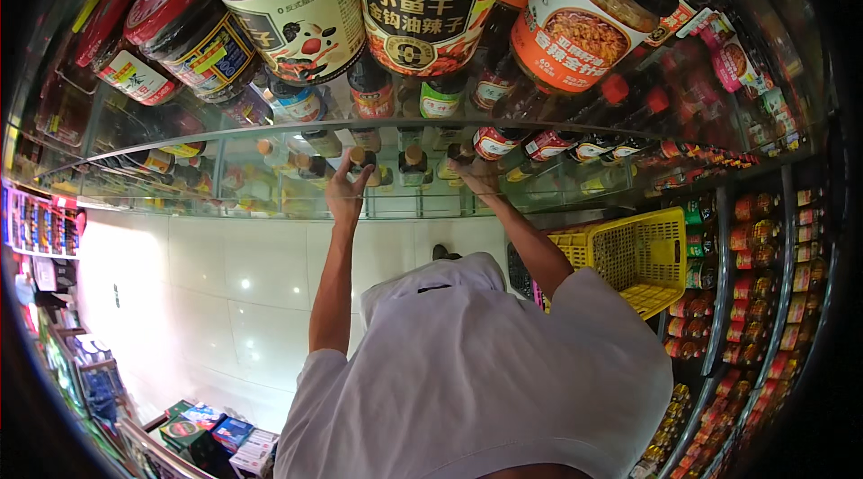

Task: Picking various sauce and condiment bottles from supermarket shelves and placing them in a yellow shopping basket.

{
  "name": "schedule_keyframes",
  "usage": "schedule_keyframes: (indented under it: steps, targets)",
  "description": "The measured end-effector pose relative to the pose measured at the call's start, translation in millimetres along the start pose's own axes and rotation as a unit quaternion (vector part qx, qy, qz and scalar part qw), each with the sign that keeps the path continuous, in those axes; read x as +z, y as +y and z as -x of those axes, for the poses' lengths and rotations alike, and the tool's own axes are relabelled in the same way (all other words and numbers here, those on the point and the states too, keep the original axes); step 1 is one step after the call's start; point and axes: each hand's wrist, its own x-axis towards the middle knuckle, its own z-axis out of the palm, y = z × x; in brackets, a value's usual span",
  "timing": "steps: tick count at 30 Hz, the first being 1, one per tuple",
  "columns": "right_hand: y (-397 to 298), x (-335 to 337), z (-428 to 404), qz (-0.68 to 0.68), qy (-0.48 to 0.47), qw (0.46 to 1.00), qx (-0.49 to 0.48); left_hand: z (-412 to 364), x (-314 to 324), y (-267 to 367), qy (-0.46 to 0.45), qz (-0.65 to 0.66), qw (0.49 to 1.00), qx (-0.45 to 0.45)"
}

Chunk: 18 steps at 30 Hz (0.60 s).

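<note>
My left hand (347, 188) reaches in at a glass shelf (418, 204), its thumb and fingers around a small tan-capped bottle (358, 157). To the right, my right hand (480, 177) is under the upper glass shelf, with its fingers against a dark-capped bottle (461, 153). Glass and reflections blur that hand, so its hold is unclear. Between the two hands stands another tan-capped bottle (412, 167). More bottles sit left of my left hand, among them one with a dark body (314, 169).
Large sauce jars (425, 14) line the upper shelf close to my head. A yellow plastic basket (637, 256) is at my right, beside shelves of bottles (752, 256). Boxes (202, 428) are stacked behind me at the left. Pale tiles cover the floor (249, 263).
</note>
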Motion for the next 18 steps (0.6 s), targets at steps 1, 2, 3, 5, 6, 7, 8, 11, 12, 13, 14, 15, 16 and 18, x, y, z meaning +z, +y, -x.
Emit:
schedule_keyframes:
  steps: [1,2,3,5,6,7,8,11,12,13,14,15,16,18]
  targets:
    - [-2,0,0,-0.005,0.003,1.000,0.000,0,0,1,0.000,-0.003,1.000,0.003]
    - [-4,0,0,-0.011,0.010,1.000,0.000,0,0,1,0.004,-0.004,1.000,0.010]
    - [-5,1,0,-0.026,0.008,1.000,0.001,1,0,2,0.012,-0.002,1.000,0.024]
    - [-7,3,-1,-0.052,0.020,0.998,-0.009,1,0,3,0.008,0.005,1.000,0.019]
    - [-6,4,-1,-0.071,0.004,0.997,0.000,1,0,3,0.013,0.011,0.999,0.028]
    - [-5,5,-2,-0.085,-0.004,0.996,-0.002,1,0,3,0.011,0.007,1.000,0.019]
    - [-4,7,-2,-0.097,-0.012,0.995,-0.003,1,0,3,0.015,0.004,1.000,0.019]
    - [1,12,-4,-0.050,-0.017,0.998,-0.034,1,0,4,0.016,-0.008,1.000,0.005]
    - [3,14,-3,-0.046,-0.013,0.998,-0.030,2,0,4,0.017,-0.015,1.000,0.000]
    - [3,15,-2,-0.039,-0.012,0.999,-0.014,2,-1,4,0.011,-0.015,1.000,-0.007]
    - [4,16,-1,-0.033,-0.011,0.999,0.002,3,-1,5,0.007,-0.018,1.000,-0.012]
    - [3,16,-1,-0.030,-0.007,1.000,0.002,3,-1,5,0.008,-0.021,1.000,-0.009]
    - [2,17,-1,-0.027,-0.002,1.000,0.002,3,-1,6,0.008,-0.018,1.000,-0.011]
    - [-1,15,0,-0.014,-0.006,1.000,0.006,3,-1,7,0.020,-0.011,1.000,0.004]
